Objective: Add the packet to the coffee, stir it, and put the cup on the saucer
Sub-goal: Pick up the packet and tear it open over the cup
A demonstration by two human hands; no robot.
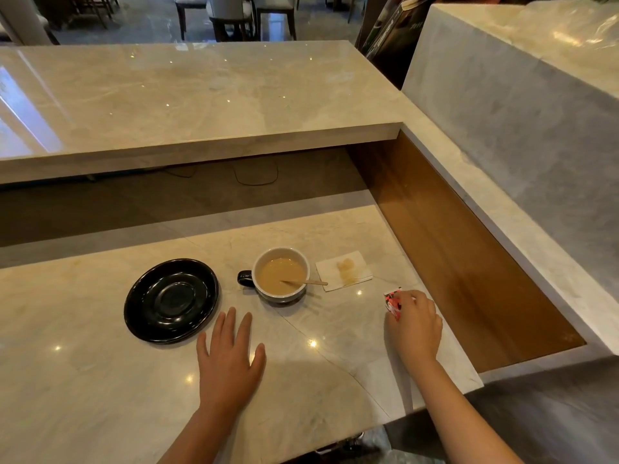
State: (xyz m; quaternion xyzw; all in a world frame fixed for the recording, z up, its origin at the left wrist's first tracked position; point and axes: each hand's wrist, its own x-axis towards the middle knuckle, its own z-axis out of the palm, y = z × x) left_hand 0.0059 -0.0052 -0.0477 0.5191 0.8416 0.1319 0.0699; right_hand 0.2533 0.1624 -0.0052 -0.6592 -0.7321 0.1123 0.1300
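Head view: my right hand [413, 324] grips the packet [392, 304] on the desk [100, 380], unopened I judge. Left hand [229, 360] lies flat, empty. Cup [280, 274] with stirrer [306, 282] stands beside saucer [170, 299]; adding, stirring, placing remain.

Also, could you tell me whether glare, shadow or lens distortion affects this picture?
Head view: small ceiling-light glints dot the marble counter; a broad window reflection washes out the upper ledge at far left; wide-angle distortion bends edges at the borders. The cup, saucer and both hands stay sharp.
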